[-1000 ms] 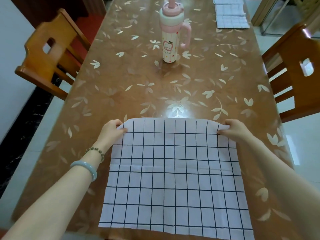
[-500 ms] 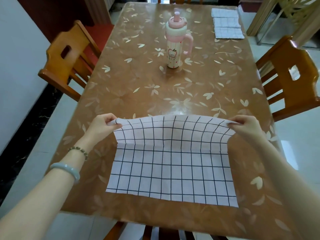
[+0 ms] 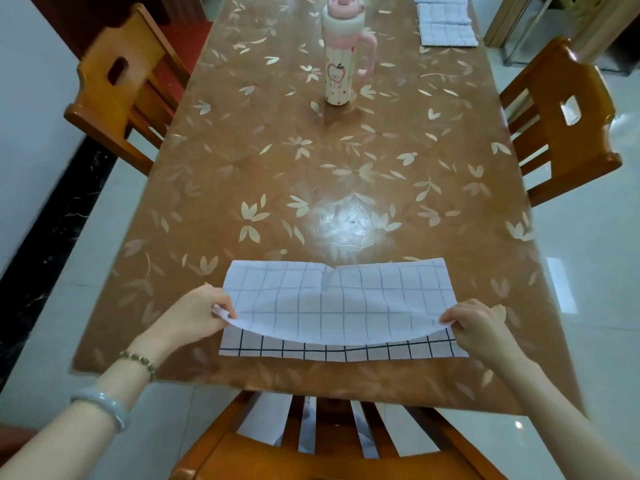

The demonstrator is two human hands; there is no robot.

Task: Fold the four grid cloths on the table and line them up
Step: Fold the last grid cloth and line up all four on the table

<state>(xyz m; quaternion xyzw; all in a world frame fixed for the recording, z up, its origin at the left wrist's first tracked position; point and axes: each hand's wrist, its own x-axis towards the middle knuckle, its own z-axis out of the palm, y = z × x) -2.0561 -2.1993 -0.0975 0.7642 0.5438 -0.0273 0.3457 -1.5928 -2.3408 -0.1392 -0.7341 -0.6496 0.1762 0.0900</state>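
A white cloth with a black grid (image 3: 337,306) lies near the front edge of the table (image 3: 311,168), its far half turned over toward me so the pale back faces up. A strip of the gridded face shows along the near edge. My left hand (image 3: 197,315) pinches the folded-over left corner. The right corner is pinched by my right hand (image 3: 476,323). The held edge sags in the middle, a little short of the near edge. Folded grid cloths (image 3: 445,24) lie in a row at the far right of the table.
A pink and white bottle with a handle (image 3: 341,53) stands upright mid-table toward the far end. Wooden chairs stand at the left (image 3: 121,81), at the right (image 3: 561,116) and at the near edge (image 3: 329,445). Pale tiled floor surrounds the table.
Both hands lifted the cloth's far corners and carried them toward me, folding the cloth over itself. The camera view shifted as well.
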